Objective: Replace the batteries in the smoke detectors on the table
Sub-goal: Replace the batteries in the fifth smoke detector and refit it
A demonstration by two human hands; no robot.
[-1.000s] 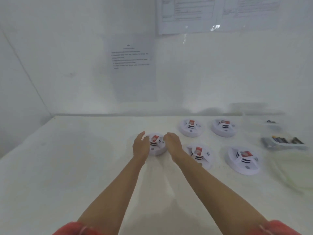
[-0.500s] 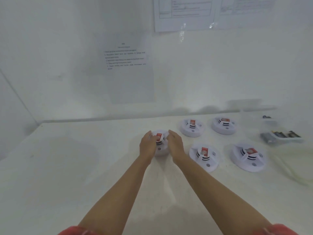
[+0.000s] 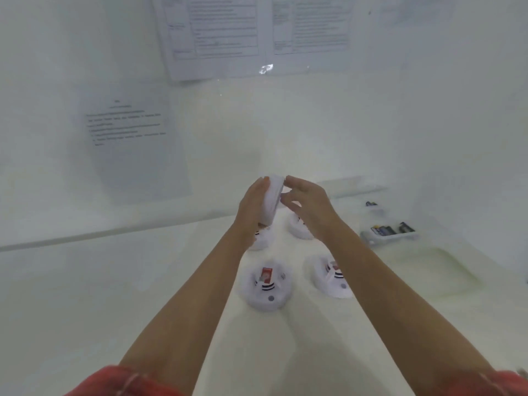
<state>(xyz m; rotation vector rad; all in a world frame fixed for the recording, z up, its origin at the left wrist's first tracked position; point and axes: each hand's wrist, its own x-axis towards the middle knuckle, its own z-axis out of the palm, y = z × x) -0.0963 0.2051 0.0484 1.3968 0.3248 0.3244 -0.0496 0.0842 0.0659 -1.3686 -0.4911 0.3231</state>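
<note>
White walls [image 3: 371, 124], smooth and matte, close off the scene, and below them lies a pale, flat tabletop [image 3: 85, 295] with a faintly creamy surface. Taped to the back wall are two printed sheets of ruled tables [image 3: 217, 30] under a glossy cover, and on the left wall hangs a plain text sheet [image 3: 125, 124]; the print on all of them is too blurred to read. Two bare forearms reach forward from red sleeves [image 3: 123, 381]. Both hands are raised above the tabletop. The left hand [image 3: 254, 207] grips a round white plastic smoke detector [image 3: 273, 198] that is tilted on edge, and the right hand [image 3: 308, 207] closes finger and thumb on its opposite rim. Four more disc-shaped detectors rest on the tabletop. The near-left detector [image 3: 267, 287] shows a red label, black vent slits and a small grey button. The near-right detector [image 3: 331, 278] is partly hidden by the right forearm. The far-left detector [image 3: 261, 238] and far-right detector [image 3: 298, 228] peek out from under the hands. To the right, against the wall, sits a shallow clear plastic tray [image 3: 411, 237] holding dark cylindrical batteries [image 3: 383, 230].
</note>
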